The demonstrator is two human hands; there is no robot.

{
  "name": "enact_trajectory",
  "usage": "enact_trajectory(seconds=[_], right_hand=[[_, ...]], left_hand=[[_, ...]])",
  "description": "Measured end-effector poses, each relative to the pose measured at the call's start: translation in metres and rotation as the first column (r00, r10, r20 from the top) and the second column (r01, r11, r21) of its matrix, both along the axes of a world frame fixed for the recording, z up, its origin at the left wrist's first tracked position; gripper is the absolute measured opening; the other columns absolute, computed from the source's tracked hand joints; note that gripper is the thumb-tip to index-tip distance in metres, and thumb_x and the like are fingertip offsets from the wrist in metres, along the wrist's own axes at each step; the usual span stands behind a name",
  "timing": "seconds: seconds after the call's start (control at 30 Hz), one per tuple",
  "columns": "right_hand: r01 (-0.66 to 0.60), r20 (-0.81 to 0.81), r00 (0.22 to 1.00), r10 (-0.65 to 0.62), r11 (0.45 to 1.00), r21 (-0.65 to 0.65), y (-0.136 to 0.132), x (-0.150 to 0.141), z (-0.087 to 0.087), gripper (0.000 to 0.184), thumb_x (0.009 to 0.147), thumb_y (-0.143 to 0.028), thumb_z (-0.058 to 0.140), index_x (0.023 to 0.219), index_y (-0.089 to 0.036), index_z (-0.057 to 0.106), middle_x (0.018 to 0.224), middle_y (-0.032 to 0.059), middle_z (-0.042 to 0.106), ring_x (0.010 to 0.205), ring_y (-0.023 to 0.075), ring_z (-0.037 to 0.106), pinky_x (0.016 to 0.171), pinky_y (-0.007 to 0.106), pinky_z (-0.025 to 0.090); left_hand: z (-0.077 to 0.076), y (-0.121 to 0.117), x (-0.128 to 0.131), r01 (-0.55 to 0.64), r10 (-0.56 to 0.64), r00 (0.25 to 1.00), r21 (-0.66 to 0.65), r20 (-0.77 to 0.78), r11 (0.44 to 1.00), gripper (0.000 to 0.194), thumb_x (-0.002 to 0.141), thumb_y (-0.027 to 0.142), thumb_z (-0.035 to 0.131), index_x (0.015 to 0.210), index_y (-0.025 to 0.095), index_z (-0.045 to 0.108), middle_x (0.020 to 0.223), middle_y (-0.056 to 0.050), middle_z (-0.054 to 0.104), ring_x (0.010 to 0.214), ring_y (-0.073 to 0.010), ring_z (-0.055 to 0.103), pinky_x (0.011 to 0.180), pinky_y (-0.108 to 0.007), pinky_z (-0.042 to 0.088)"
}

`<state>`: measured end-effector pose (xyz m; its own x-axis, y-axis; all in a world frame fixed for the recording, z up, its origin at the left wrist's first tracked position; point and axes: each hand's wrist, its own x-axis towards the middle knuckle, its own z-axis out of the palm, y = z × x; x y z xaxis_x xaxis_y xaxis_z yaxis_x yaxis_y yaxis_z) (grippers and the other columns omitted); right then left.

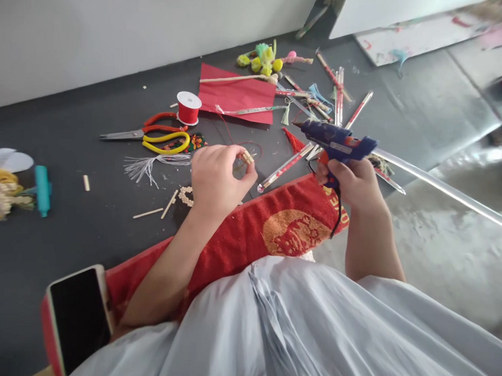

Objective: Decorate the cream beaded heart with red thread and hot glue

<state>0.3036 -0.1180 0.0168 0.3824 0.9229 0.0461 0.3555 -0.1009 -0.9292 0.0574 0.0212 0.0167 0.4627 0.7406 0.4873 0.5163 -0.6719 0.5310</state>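
Note:
Between the thumb and fingertips of my left hand [218, 175] is a small cluster of short wooden pieces [247, 157]. My right hand [353, 181] is wrapped round the handle of a blue glue gun [335, 140], its nozzle turned up and to the left. A long clear glue stick [444, 184] runs out of the gun's back end. Below my left hand, partly hidden by it, lies a ring of small wooden bits [186, 196]. A red towel [236, 232] with a gold emblem lies along the table edge under both forearms.
Orange-and-yellow scissors [146, 135], a red thread spool [189, 109] and a white tassel [151, 165] lie left of centre. Red paper [236, 95] and several clear tubes [285, 167] are farther back. A phone [80, 317] rests at the near left, a turquoise tube [42, 191] beyond it.

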Motion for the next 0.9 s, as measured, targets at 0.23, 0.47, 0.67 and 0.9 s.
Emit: enact_trajectory(seconds=[0.23, 0.47, 0.67, 0.9], right_hand=[[-0.103, -0.15, 0.983, 0.101, 0.995, -0.002, -0.004, -0.04, 0.032, 0.043, 0.088, -0.065, 0.069, 0.079, -0.023, 0.068, 0.064, 0.0026, 0.061, 0.052, 0.0153, 0.057, 0.048, 0.032, 0.045], [-0.234, -0.077, 0.969, 0.234, 0.972, 0.009, -0.008, -0.045, 0.032, 0.041, 0.098, -0.055, 0.06, 0.077, -0.019, 0.064, 0.064, 0.0036, 0.065, 0.053, 0.0141, 0.061, 0.047, 0.027, 0.046], [-0.29, -0.014, 0.957, 0.289, 0.957, -0.019, -0.01, -0.04, 0.028, 0.042, 0.101, -0.052, 0.054, 0.077, -0.019, 0.064, 0.066, 0.0027, 0.065, 0.055, 0.0138, 0.058, 0.052, 0.029, 0.047], [-0.326, -0.051, 0.944, 0.327, 0.945, 0.017, -0.009, -0.043, 0.03, 0.031, 0.103, -0.044, 0.055, 0.086, -0.02, 0.066, 0.068, 0.0004, 0.064, 0.056, 0.0129, 0.061, 0.05, 0.026, 0.047]], left_hand=[[0.011, -0.001, -0.001, 0.017, -0.019, 0.999, -0.051, -0.026, 0.999, 0.008, 0.083, 0.02, 0.066, 0.082, 0.027, 0.064, 0.088, 0.0, 0.078, 0.093, -0.0241, 0.072, 0.098, -0.043, 0.051], [0.018, -0.003, -0.001, 0.053, -0.067, 0.992, -0.131, -0.106, 0.99, 0.003, 0.084, 0.022, 0.066, 0.083, 0.025, 0.066, 0.092, -0.003, 0.077, 0.103, -0.0257, 0.071, 0.104, -0.045, 0.047], [0.016, -0.005, -0.003, 0.086, -0.098, 0.991, -0.118, -0.095, 0.989, 0.004, 0.086, 0.023, 0.063, 0.086, 0.025, 0.066, 0.093, -0.003, 0.077, 0.104, -0.0262, 0.07, 0.106, -0.046, 0.046], [0.018, -0.006, -0.003, 0.097, -0.116, 0.985, -0.149, -0.127, 0.984, 0.01, 0.088, 0.024, 0.061, 0.094, 0.024, 0.069, 0.099, -0.005, 0.077, 0.108, -0.0274, 0.069, 0.11, -0.048, 0.044]])
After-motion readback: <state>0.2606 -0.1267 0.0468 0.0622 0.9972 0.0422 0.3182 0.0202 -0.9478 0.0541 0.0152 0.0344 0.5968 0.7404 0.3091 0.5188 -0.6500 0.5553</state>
